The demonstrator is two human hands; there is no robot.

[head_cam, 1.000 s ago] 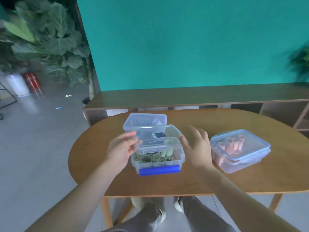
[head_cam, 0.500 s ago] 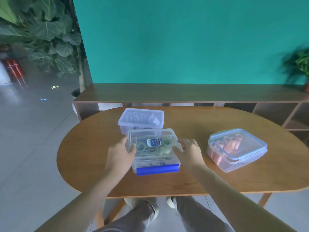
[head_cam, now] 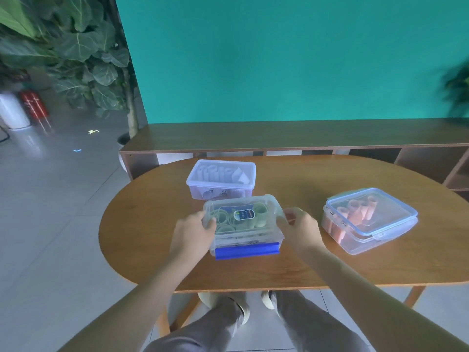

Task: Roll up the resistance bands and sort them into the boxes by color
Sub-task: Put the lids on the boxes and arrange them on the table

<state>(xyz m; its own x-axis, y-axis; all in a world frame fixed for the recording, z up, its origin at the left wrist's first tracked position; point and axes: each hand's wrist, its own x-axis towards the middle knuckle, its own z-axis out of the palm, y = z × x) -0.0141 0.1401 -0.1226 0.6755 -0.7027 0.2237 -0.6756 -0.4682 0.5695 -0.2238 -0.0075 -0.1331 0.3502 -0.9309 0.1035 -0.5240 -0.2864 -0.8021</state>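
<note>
A clear box with a blue front clasp (head_cam: 245, 235) sits at the table's middle, its lid (head_cam: 241, 207) lying on top and rolled green bands visible inside. My left hand (head_cam: 194, 233) grips the lid's left edge, fingers curled over it. My right hand (head_cam: 300, 229) holds the lid's right edge, fingers bent against it. Behind stands a lidded box of rolled purple bands (head_cam: 221, 182). To the right is a lidded blue-rimmed box of rolled pink bands (head_cam: 369, 219).
The boxes stand on an oval wooden table (head_cam: 304, 265). A low wooden shelf unit (head_cam: 291, 138) runs behind it along a teal wall. A large leafy plant (head_cam: 76, 54) grows at the back left. My legs and shoes show under the table's near edge.
The lid, held tilted above the green box one second ago, has come down onto the box. Both hands moved in and now hold its left and right edges.
</note>
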